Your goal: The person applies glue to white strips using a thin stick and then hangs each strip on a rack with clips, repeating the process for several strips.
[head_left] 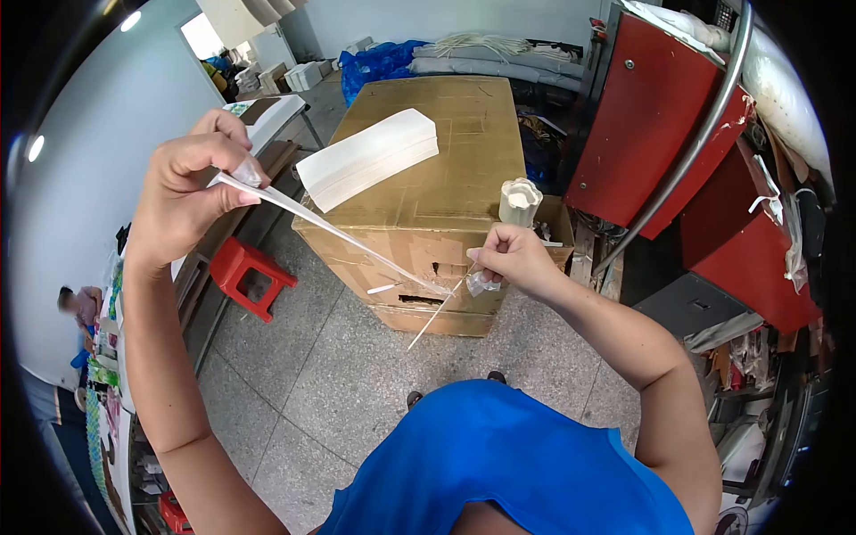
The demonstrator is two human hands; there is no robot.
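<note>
White paper strip, long and thin: stretched taut between my hands above the floor. Left hand pinches its raised end; right hand pinches the lower end. Beyond: cardboard box bearing paper stack.

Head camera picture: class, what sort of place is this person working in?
Probably a small workshop or packing room: a big cardboard box used as a table, a stack of white sheets on it, and red metal machinery alongside.
</note>
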